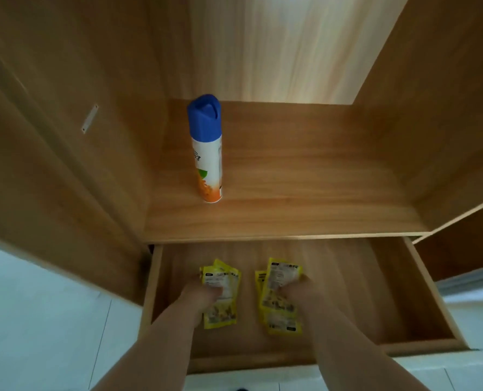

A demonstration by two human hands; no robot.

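- The left hand (199,292) has its fingers curled round a small bunch of yellow packets (220,277), low inside the open drawer (409,292)
- The right hand (298,286) grips a second bunch (278,294) the same way, just beside the first
- Hold each bunch tight in the middle so no packet slips out
- Move both hands slowly, so the bunches do not bump
- Mind the shelf (305,215) edge above; the spray can (208,153) up there could tip
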